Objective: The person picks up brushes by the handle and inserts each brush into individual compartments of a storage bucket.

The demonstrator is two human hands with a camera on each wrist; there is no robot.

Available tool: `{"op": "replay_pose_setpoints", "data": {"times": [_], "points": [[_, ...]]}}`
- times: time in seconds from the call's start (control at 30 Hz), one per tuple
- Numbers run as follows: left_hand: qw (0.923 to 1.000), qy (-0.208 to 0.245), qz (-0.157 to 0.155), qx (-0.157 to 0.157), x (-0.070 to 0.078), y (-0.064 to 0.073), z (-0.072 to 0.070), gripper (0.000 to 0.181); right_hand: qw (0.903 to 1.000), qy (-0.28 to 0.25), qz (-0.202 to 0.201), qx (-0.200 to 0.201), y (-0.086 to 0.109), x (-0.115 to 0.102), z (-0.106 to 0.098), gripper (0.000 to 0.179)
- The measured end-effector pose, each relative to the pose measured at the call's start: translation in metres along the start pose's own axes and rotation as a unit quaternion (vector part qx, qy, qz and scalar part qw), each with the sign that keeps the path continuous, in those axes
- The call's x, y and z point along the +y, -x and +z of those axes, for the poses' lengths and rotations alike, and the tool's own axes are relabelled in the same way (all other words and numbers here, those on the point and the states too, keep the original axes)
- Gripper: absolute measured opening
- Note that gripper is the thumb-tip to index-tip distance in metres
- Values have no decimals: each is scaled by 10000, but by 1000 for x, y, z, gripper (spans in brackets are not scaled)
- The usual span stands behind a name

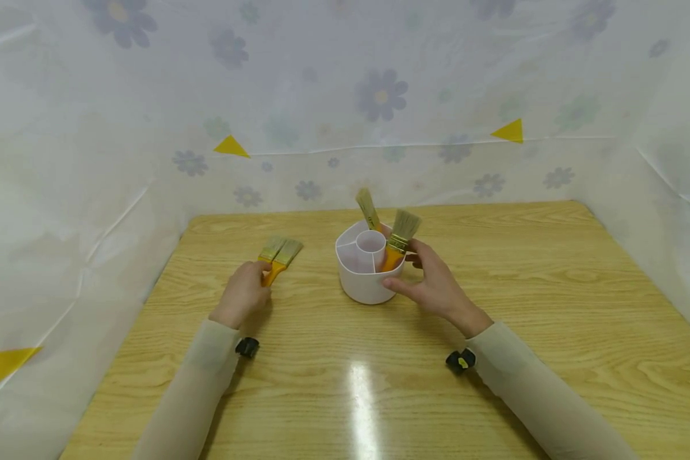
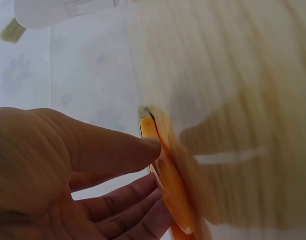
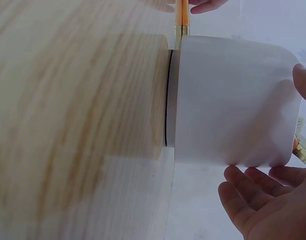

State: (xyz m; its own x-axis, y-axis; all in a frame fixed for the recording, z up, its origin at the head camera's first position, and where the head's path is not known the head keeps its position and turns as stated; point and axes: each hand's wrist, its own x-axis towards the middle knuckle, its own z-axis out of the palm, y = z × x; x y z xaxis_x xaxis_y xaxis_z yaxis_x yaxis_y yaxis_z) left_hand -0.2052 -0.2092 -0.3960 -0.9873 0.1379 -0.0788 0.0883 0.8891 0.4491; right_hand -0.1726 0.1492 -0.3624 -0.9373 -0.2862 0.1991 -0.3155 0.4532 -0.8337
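Observation:
My left hand [image 1: 243, 295] pinches the orange handles of two flat paintbrushes [image 1: 286, 253], which lie side by side low over the table with pale bristles pointing away. In the left wrist view the thumb presses on one orange handle [image 2: 173, 187], fingers behind it. A white round holder [image 1: 363, 286] with dividers and a central tube stands upright at mid-table. My right hand [image 1: 437, 284] grips its right side, thumb at the front and fingertips against the wall. Inside the holder lean a wide paintbrush [image 1: 403, 231] at the right and another paintbrush [image 1: 368, 207] at the back, bristles up.
The wood-grain table [image 1: 552, 268] reaches back to a pale flowered plastic curtain [image 1: 333, 96] that also hangs at both sides. Yellow triangles [image 1: 508, 131] are fixed on the curtain. Each wrist wears a small black device [image 1: 460, 361].

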Motion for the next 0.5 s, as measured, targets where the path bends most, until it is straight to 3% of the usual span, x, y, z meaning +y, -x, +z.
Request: {"op": "replay_pose_setpoints", "data": {"times": [0.4,0.5], "points": [[9999,-44,93,-77,0,-3,2,47,10000,-6,-19,-34,2,-6,-2,78],[9999,-29,105,-111,1,-2,2,47,10000,-49,-6,-11,-1,4,0,79]]}}
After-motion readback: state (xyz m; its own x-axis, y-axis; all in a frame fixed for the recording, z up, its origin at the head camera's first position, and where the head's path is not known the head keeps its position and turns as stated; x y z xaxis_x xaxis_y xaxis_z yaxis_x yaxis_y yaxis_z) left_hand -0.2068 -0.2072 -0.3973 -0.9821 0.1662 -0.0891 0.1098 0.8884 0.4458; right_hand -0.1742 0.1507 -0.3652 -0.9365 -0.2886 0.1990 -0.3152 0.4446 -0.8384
